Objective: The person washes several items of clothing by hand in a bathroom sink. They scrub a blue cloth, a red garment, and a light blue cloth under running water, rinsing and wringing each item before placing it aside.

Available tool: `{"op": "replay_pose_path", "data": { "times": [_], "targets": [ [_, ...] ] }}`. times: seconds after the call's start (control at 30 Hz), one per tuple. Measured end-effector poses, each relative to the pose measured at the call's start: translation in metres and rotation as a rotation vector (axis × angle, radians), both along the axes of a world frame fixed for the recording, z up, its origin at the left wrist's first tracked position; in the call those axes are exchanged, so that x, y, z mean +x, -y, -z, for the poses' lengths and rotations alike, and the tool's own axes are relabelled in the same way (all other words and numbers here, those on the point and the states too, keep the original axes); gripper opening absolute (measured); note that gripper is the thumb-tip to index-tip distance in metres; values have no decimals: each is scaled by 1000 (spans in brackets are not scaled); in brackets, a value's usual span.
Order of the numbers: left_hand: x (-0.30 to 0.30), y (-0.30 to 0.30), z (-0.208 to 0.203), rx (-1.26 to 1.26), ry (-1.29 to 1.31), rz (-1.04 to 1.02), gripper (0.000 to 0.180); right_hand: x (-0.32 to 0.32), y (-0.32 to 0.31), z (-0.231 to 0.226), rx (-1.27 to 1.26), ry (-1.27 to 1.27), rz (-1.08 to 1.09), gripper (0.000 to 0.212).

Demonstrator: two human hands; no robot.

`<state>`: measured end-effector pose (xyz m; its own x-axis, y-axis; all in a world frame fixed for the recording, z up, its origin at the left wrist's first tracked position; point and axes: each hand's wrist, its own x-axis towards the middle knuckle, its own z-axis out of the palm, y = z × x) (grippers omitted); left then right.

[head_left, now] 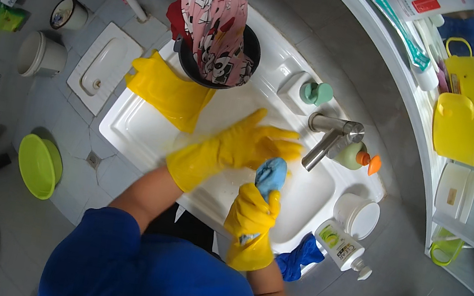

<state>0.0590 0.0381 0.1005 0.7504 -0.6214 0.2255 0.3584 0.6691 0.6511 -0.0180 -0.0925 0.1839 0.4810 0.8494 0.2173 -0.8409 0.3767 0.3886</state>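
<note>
Both my hands wear yellow rubber gloves over a white sink (317, 196). My left hand (250, 141) is over the basin with its fingers stretched and apart, slightly blurred, and nothing shows in it. Closer to me, my right hand (254, 213) grips a bunched light-blue cloth (270, 175) that sticks up out of the fist near the left fingertips. Part of that cloth is hidden inside the glove's grip. A metal faucet (333, 136) stands just right of the left hand. On the sink's left side lies a limp yellow sheet or cloth (171, 93).
A dark bucket (252, 56) heaped with pink printed fabric (213, 25) stands on the sink's far left. A soap bottle (352, 155), a white tub (357, 215), a pump bottle (342, 247) and a blue cloth (300, 259) line the right edge. A green basin (40, 165) sits on the floor.
</note>
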Motion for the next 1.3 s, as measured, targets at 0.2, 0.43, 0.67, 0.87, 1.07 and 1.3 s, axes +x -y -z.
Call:
{"op": "replay_pose_path", "data": {
  "times": [0.2,0.43,0.67,0.87,1.07,1.3],
  "targets": [
    [-11,41,-97,-883,-391,86,38,23,-36,-67,189,-65,90,33],
    [10,15,-126,33,-558,-7,51,33,13,-82,-900,-20,-297,39],
    [-2,44,-38,402,-702,-277,35,49,8,21,-1979,812,-892,22],
    [-37,60,51,892,-605,-694,27,39,18,117,-2158,1117,-358,36],
    [-41,-10,-9,1080,92,-867,52,61,-14,17,-2028,1123,-228,42],
    [37,-137,-134,1081,122,-1168,69,49,-4,-1,-1691,657,20,44]
  ]
}}
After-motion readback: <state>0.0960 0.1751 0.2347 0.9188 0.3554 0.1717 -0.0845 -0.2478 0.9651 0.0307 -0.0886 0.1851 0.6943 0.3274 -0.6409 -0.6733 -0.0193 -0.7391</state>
